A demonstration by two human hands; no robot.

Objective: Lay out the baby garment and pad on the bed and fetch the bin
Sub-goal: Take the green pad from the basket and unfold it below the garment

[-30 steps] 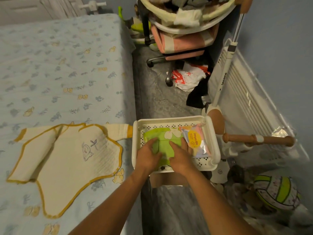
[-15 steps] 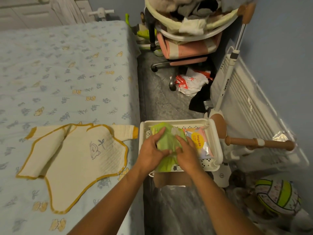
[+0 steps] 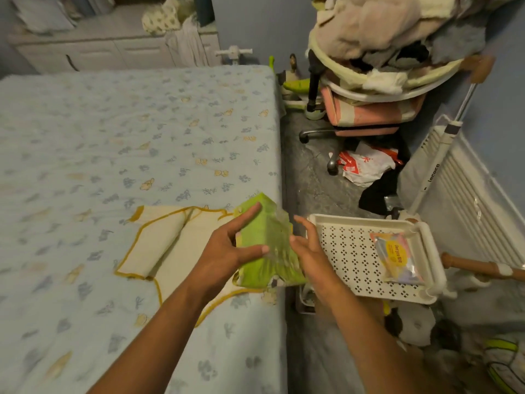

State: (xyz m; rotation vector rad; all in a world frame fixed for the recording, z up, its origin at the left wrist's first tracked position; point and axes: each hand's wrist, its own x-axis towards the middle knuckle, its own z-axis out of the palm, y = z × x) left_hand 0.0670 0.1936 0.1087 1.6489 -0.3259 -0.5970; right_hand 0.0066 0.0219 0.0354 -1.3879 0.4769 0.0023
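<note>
Single head-worn wide view, facing forward and down, near bed (image 3: 113, 137) edge

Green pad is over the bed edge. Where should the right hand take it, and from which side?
Probably its free right edge, coming from the right. The left hand pinches the green pad on its left side, thumb across the front and fingers on top; the right hand is open beside that bare edge.

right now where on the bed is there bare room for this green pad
Widest bare stretch: the bed sheet beyond the baby garment. Another lies left of the garment. Crowded: the bed's right edge, where the left hand holds the green pad over the garment, beside the white basket.
</note>
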